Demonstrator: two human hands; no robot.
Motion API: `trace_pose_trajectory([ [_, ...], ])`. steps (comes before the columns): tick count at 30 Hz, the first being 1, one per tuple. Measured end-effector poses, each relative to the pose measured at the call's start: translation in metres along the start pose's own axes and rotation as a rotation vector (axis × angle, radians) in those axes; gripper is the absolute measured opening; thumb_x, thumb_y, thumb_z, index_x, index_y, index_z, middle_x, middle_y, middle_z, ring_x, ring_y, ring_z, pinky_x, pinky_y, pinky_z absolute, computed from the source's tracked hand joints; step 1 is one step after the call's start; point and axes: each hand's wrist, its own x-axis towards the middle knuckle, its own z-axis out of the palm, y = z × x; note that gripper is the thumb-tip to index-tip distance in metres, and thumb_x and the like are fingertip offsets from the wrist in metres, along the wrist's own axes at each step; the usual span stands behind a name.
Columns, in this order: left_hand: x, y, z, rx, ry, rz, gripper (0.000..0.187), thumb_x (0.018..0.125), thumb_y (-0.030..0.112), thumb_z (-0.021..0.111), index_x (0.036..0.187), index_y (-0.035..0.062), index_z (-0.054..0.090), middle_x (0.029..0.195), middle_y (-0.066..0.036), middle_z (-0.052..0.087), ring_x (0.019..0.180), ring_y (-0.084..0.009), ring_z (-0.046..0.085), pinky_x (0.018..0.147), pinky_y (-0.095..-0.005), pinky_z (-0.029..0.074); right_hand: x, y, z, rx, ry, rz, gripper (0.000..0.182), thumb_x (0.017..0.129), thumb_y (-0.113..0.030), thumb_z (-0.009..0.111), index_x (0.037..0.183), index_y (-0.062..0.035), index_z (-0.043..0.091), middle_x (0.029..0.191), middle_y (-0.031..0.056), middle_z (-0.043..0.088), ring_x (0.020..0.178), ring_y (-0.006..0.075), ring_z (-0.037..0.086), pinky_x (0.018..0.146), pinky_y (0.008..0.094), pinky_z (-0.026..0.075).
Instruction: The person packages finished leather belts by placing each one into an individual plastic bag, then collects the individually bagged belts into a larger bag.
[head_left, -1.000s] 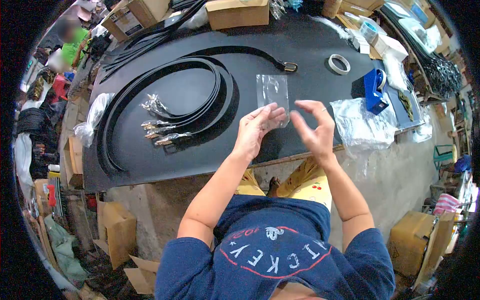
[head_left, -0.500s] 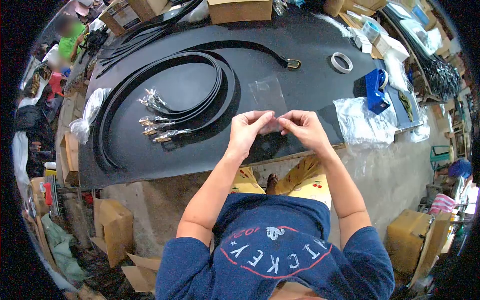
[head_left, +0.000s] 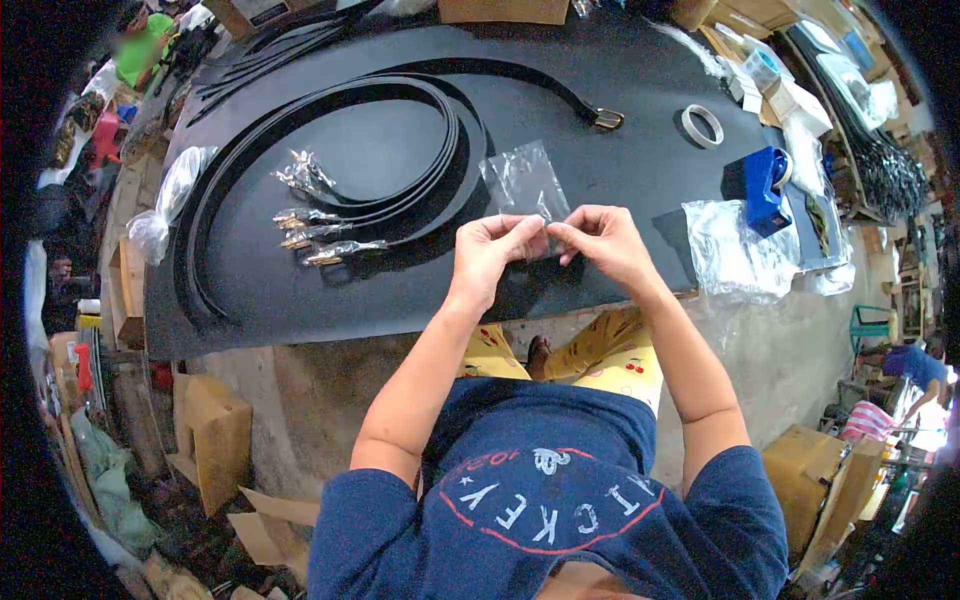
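My left hand (head_left: pixel 487 255) and my right hand (head_left: pixel 598 240) pinch the near edge of a small clear plastic bag (head_left: pixel 524 180) and hold it up above the black table (head_left: pixel 300 300). The fingertips of both hands meet at the bag's edge. To the left lie coiled black belts (head_left: pixel 330 150), and several buckles wrapped in clear plastic (head_left: pixel 310 235) sit at their ends.
A pile of clear bags (head_left: pixel 735 250), a blue tape dispenser (head_left: pixel 765 185) and a tape roll (head_left: pixel 703 124) lie to the right. A belt buckle (head_left: pixel 605 118) rests at the far side. Cardboard boxes (head_left: pixel 215 440) stand under the table. Another person sits at far left.
My right hand came in from open to pinch the bag next to my left hand. The bag has been lifted and tilted, and the view has shifted slightly.
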Motion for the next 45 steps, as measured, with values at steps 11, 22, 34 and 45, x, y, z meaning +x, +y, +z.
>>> trace_pose_trajectory([
  [11,0.001,0.001,-0.004,-0.065,-0.082,-0.047,0.022,0.085,0.018,0.065,0.093,-0.0027,0.066,0.086,-0.010,0.068,0.074,-0.0157,0.066,0.069,-0.0270,0.054,-0.013,-0.009,-0.013,0.125,-0.079,-0.036,0.027,0.081,-0.003,0.065,0.107,0.0047,0.061,0.082,0.0085,0.067,0.071,0.0126,0.064,0.067,0.0235,0.051],
  [22,0.003,0.003,-0.004,-0.016,-0.090,-0.004,0.020,0.083,0.017,0.067,0.088,-0.0020,0.067,0.082,-0.009,0.068,0.071,-0.0153,0.065,0.067,-0.0282,0.053,0.106,-0.038,-0.123,-1.094,0.044,-0.775,0.061,0.070,0.009,0.056,0.124,-0.0184,0.055,0.133,0.0145,0.040,0.109,0.0322,0.050,0.093,0.0349,0.042],
  [34,-0.003,0.003,-0.009,-0.088,-0.089,0.007,0.020,0.084,0.017,0.066,0.091,-0.0013,0.067,0.083,-0.009,0.068,0.072,-0.0147,0.066,0.065,-0.0252,0.052,0.160,-0.058,-0.115,-1.661,-0.435,-1.016,0.033,0.062,-0.008,0.068,0.093,-0.0178,0.069,0.143,0.0069,0.035,0.118,0.0261,0.045,0.097,0.0364,0.040],
  [45,-0.002,-0.008,-0.014,-0.183,-0.036,0.140,0.013,0.086,0.009,0.062,0.091,-0.0021,0.066,0.087,-0.012,0.068,0.076,-0.0188,0.065,0.072,-0.0317,0.054,0.015,-0.008,-0.102,-0.381,-0.057,-0.606,0.028,0.069,0.008,0.061,0.091,-0.0072,0.072,0.098,0.0076,0.059,0.090,0.0191,0.057,0.081,0.0284,0.044],
])
